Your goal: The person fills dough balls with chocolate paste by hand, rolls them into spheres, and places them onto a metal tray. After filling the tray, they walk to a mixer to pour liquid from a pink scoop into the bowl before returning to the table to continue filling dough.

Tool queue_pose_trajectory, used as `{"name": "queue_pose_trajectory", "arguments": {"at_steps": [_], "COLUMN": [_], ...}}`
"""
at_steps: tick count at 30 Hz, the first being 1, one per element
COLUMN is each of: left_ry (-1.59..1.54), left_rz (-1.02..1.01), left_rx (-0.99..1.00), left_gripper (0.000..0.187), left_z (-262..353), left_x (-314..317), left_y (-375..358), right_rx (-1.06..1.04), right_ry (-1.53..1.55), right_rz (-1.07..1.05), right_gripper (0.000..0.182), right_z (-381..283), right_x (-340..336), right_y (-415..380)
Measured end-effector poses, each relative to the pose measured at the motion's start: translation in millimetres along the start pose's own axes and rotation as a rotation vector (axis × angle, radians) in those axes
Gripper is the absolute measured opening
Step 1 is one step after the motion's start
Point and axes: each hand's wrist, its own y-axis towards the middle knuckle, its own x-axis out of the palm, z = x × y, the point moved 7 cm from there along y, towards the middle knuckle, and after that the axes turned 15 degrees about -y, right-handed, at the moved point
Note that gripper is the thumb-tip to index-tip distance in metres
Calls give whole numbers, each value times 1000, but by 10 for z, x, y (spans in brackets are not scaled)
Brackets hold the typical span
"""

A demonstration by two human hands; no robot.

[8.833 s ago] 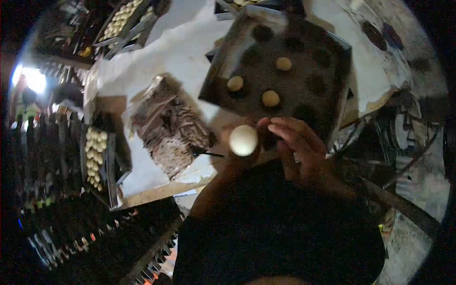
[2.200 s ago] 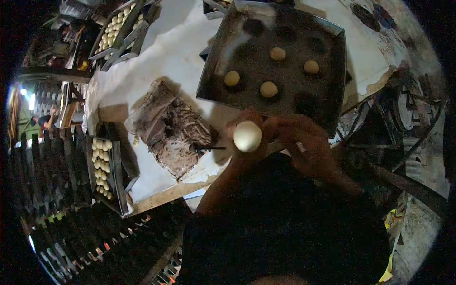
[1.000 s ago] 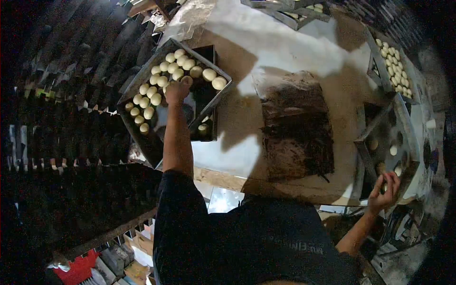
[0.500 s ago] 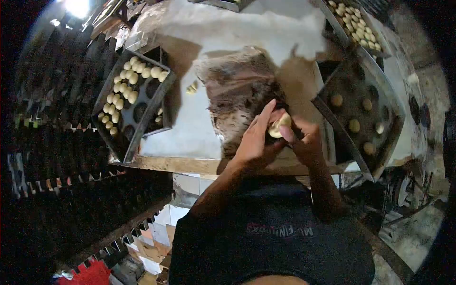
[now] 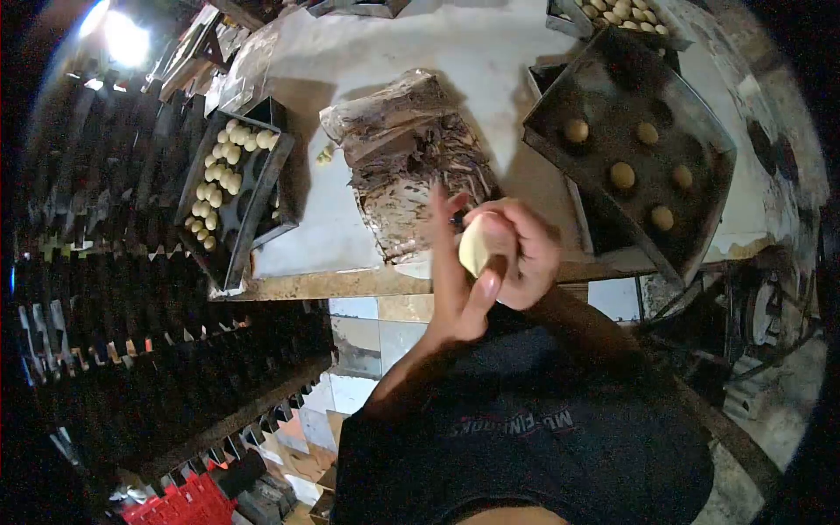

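A pale yellow piece of dough (image 5: 473,248) is between my two hands, above the table's front edge. My right hand (image 5: 525,254) wraps round it from the right, with the fingers curled. Against its left side is my left hand (image 5: 457,289), its fingers stretched out and blurred, the thumb near the dough. Behind my hands a dark, crumpled, worn sheet (image 5: 411,166) lies on the white table (image 5: 490,52).
On the left a tilted metal tray (image 5: 254,206) holds several pale dough balls. A dark tray (image 5: 604,83) with several spaced balls stands at the right, on another tray. Behind it is a tray of balls (image 5: 626,16). Dark racks (image 5: 96,192) line the left side.
My hands have lifted off the sheet and come closer to my body with the dough. My right hand has turned round it. The head view has shifted.
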Motion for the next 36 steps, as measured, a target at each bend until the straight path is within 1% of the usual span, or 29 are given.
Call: {"name": "queue_pose_trajectory", "arguments": {"at_steps": [1,2,3,4,5,6,8,9,10,12,13,15,16,17,18,19,21,23,24,26,27,30,31,34,35,36], "left_ry": [37,74,67,82,98,35,-312,-552,-541,-396,-563,-867,-1001,-998,-991,-982,-950,-924,-852,-692,-650,-675,-667,-598,-576,-571], "left_rz": [-10,-21,-31,-14,4,57,231,464,507,300,314,393,467,392,312,226,202,222,228,250,223,225,203,242,269,291], "left_rx": [-40,-79,-242,-211,-180,-184,-417,-471,-459,-495,-666,-817,-803,-823,-844,-856,-863,-836,-836,-837,-792,-674,-669,-582,-544,-549], "left_gripper": [47,48,47,43,41,35,31,27,26,25,26,30,33,36,39,43,42,41,40,39,38,44,44,42,42,41], "left_z": [-77,-154,-8,41,113,217,114,48,62,-196,-298,-281,-207,-240,-288,-307,-331,-357,-371,-381,-471,-515,-496,-397,-361,-387], "left_x": [-38,-77,-224,-387,-537,-699,-1232,-1504,-1636,-1891,-1998,-2007,-1949,-1966,-2012,-2042,-2118,-2133,-2152,-2209,-2261,-2333,-2337,-2362,-2370,-2382], "left_y": [-46,-97,-124,-180,-224,-340,-598,-771,-852,-1178,-1391,-1520,-1496,-1533,-1575,-1566,-1487,-1368,-1289,-1129,-1068,-801,-705,-401,-324,-276], "right_rx": [-40,-79,-110,-21,77,180,-161,-169,-180,-181,-329,-97,24,-20,265,6,-364,-189,-94,-122,-125,-109,-180,-218,-359,-343], "right_ry": [-54,-106,-82,-79,-55,-32,-333,-233,-134,-183,-216,-198,-194,-234,-390,-542,-976,-1258,-1386,-1398,-1357,-1144,-1186,-979,-869,-896], "right_rz": [-7,-22,-10,-173,-303,-436,-364,-313,-261,-249,-229,-436,-537,-329,-327,-235,-3,-301,-447,-447,-475,-614,-674,-641,-562,-567], "right_gripper": [14,18,23,19,19,22,32,29,27,37,37,36,36,37,29,17,10,14,17,22,23,25,27,15,7,8], "right_z": [-3,29,191,232,244,240,118,95,68,-175,-174,54,189,371,901,790,1363,1880,2036,1871,1771,1533,1603,1704,1488,1529], "right_x": [98,224,373,569,749,943,1291,1432,1571,1791,1832,1836,1817,1698,1537,1218,816,685,667,763,862,1158,1273,1341,1325,1323], "right_y": [-43,-94,-143,-159,-215,-292,-401,-524,-645,-958,-1128,-1255,-1322,-1354,-1309,-1018,-957,-983,-977,-891,-823,-627,-641,-429,-210,-30]}}
